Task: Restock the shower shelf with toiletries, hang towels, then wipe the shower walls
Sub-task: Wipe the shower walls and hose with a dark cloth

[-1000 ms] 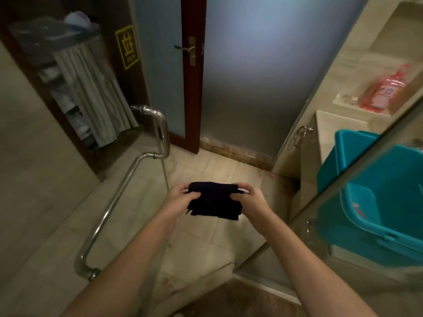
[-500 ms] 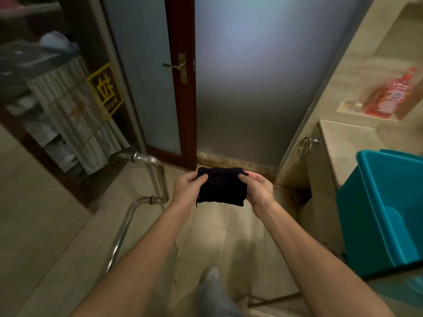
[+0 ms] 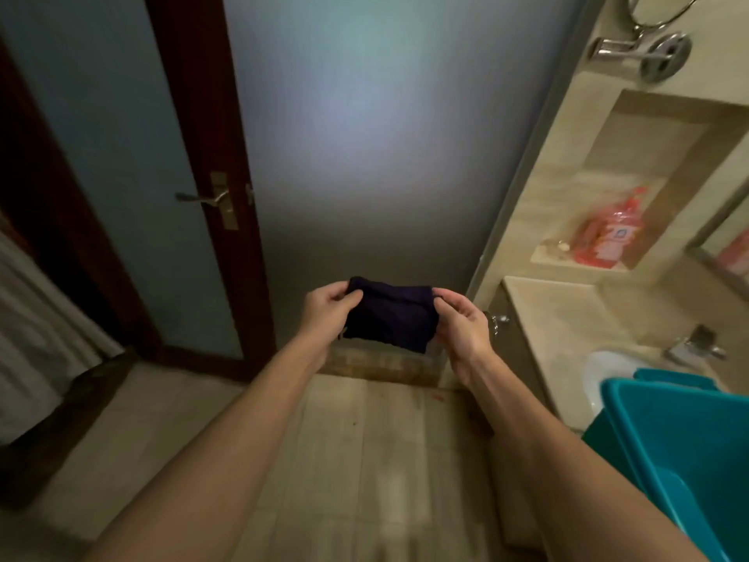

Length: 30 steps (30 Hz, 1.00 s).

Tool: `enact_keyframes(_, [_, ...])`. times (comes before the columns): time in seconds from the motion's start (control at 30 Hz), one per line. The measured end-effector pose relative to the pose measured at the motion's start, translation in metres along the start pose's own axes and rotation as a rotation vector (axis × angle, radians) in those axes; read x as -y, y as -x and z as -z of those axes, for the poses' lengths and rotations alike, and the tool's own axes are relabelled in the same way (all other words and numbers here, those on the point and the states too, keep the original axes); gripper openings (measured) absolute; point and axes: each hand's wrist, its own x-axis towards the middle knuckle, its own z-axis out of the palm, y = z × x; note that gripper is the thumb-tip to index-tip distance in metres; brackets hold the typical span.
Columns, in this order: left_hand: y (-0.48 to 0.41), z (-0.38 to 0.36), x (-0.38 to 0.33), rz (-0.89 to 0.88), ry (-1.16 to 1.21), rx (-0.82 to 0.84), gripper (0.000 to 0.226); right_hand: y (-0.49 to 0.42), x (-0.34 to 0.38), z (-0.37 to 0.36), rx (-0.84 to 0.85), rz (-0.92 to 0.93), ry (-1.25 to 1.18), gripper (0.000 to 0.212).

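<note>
A small folded dark navy cloth [image 3: 391,318] hangs between both hands at chest height, in front of a frosted glass panel [image 3: 364,135]. My left hand [image 3: 330,310] pinches its left edge with thumb and fingers. My right hand [image 3: 462,322] pinches the right edge the same way. In a wall niche [image 3: 664,135] at the right lies a red and pink plastic toiletry packet [image 3: 608,233].
A teal plastic bucket [image 3: 681,460] fills the lower right, beside a beige counter [image 3: 567,314] with a white basin [image 3: 604,371] and tap [image 3: 693,346]. A dark-framed door with a lever handle [image 3: 202,197] stands left. A chrome wall fitting [image 3: 648,50] sits top right.
The view has swung up and to the right: the chrome grab bar has left the frame and the niche, counter and basin have come in. Both hands still hold the cloth.
</note>
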Motion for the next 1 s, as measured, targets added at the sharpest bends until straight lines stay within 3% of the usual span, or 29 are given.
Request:
enact_keyframes(0.17, [-0.049,-0.059,-0.029,-0.060,-0.050,0.167,0.026,-0.050,0.036,0.038,-0.135,0.208,0.115,0.018])
enact_keyframes(0.43, [-0.112,-0.159,-0.057,-0.155,-0.211,0.330,0.010,-0.090,0.072,0.097,-0.307,0.314,-0.017,0.017])
enact_keyframes(0.6, [-0.150,-0.219,-0.056,-0.222,-0.330,0.459,0.014,-0.134,0.071,0.131,-0.460,0.379,0.017,0.016])
enact_keyframes(1.0, [-0.297,-0.399,-0.078,-0.278,-0.237,0.787,0.017,-0.290,0.136,0.211,-0.696,0.494,0.109,0.017])
